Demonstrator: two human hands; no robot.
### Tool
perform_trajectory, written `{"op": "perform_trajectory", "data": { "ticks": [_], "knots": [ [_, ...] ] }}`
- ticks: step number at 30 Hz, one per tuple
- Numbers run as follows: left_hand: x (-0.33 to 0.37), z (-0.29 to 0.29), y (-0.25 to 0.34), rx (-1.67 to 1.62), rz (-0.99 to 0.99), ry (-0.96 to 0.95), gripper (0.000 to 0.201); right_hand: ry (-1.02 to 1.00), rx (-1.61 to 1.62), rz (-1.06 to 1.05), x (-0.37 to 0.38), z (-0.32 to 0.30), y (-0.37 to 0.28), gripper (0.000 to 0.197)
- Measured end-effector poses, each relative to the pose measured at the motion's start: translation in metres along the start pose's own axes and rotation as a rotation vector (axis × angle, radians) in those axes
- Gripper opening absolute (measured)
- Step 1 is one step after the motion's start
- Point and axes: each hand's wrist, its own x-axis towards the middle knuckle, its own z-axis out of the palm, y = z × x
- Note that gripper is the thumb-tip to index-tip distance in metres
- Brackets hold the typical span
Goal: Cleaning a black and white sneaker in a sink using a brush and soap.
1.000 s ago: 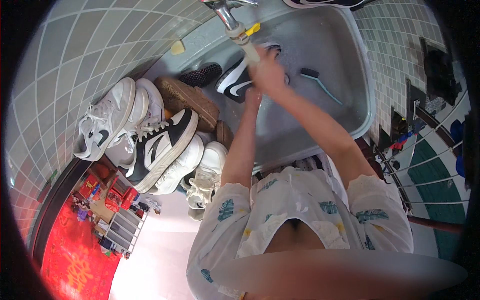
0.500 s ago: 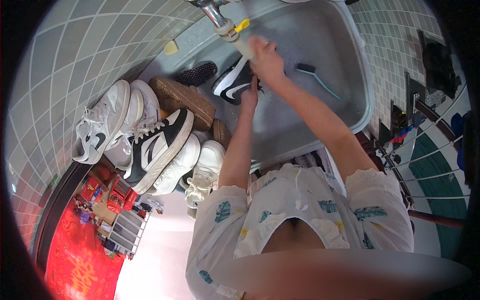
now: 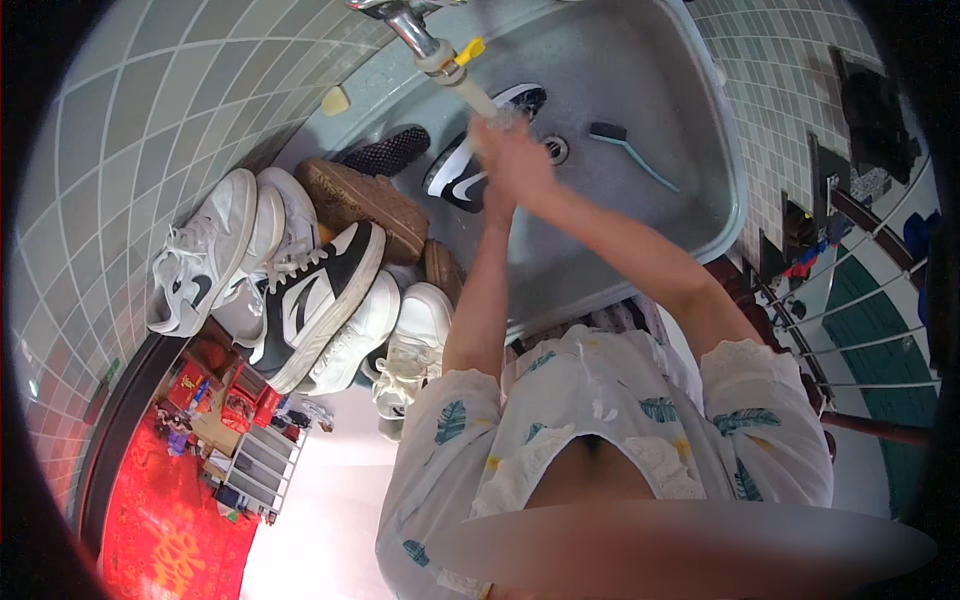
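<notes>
In the grey sink (image 3: 630,230) lies a black-and-white sneaker (image 3: 458,172) under the tap (image 3: 418,40). My left hand (image 3: 498,204) grips its near side, though my right hand covers most of those fingers. Over the middle of the shoe, right below the tap's pale spout, is my right hand (image 3: 518,165). Its fingers are blurred, so their hold is unclear. Water splashes beside it. To the right of the drain (image 3: 556,149) rests a brush (image 3: 608,132) with dark bristles and a thin teal handle.
Several white shoes (image 3: 205,255), a black-and-white high sneaker (image 3: 320,305) and a brown shoe (image 3: 365,210) crowd the sink's left side. A dark mesh-patterned shoe (image 3: 388,150) leans by the rim. Yellow soap (image 3: 335,100) sits on the ledge. The tap's yellow lever (image 3: 470,51) juts right.
My right hand has come down and left from beside the spout onto the sneaker, crossing over my left hand. The sneaker's toe and the drain have come into view.
</notes>
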Motion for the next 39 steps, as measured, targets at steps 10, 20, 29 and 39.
{"op": "perform_trajectory", "data": {
  "ticks": [10, 20, 29, 39],
  "knots": [
    [-0.047, 0.003, 0.023, -0.353, -0.743, 0.081, 0.058, 0.091, 0.135, 0.276, 0.048, 0.007, 0.047, 0.059],
    [0.047, 0.002, 0.089, 0.647, 0.260, 0.502, 0.023, 0.212, 0.189, 0.247, 0.016, 0.002, 0.080, 0.061],
    [0.070, 0.017, 0.087, 0.651, -0.005, -0.062, 0.028, 0.248, 0.200, 0.498, 0.062, -0.025, 0.103, 0.058],
    [0.059, -0.026, 0.107, 0.563, 0.031, 0.118, 0.041, 0.206, 0.361, 0.317, 0.044, -0.039, 0.053, 0.062]
  ]
}}
